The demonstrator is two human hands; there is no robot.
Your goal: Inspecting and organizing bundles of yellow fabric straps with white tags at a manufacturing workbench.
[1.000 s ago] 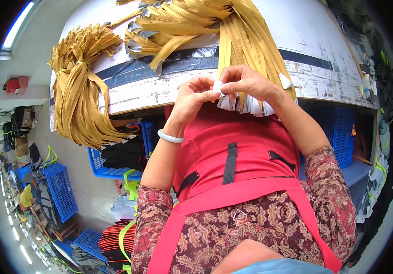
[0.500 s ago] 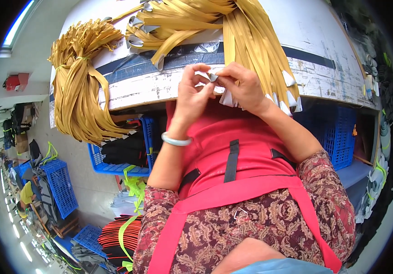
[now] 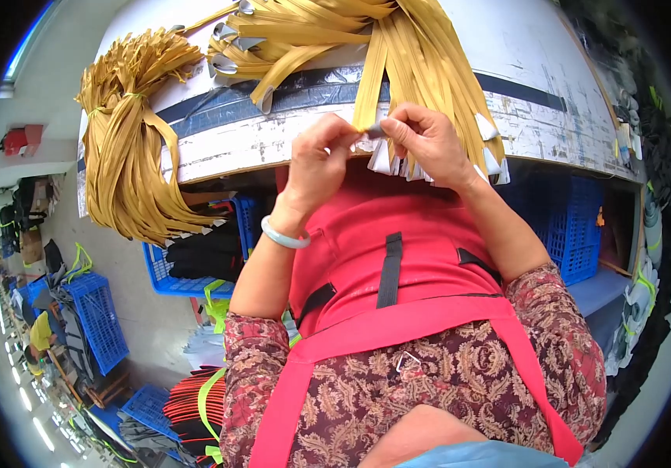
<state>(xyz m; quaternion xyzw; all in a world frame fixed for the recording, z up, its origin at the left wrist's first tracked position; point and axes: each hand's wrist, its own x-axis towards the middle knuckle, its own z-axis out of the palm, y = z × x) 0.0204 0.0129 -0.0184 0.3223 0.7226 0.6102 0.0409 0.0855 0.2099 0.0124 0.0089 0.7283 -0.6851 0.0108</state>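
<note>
Both my hands meet at the table's front edge, over the end of one yellow fabric strip. My left hand, with a pale bangle on its wrist, pinches the strip's end between thumb and fingertips. Close beside it, my right hand pinches the small grey tab at that end. The fingers partly cover the tab. A thick bundle of yellow strips lies just beyond my right hand, its white-tipped ends hanging over the edge. More strips with looped grey ends fan out behind.
On the left, a tied bunch of yellow strips droops over the corner of the white table. Beneath it a blue crate holds dark cloth. Another blue crate stands under the table at right. Stacked red-edged dark pieces lie lower left.
A yellow strip now runs down to my fingertips, where half a second ago only a pale tab showed between them. My left hand has closed from a looser hold and shifted slightly left.
</note>
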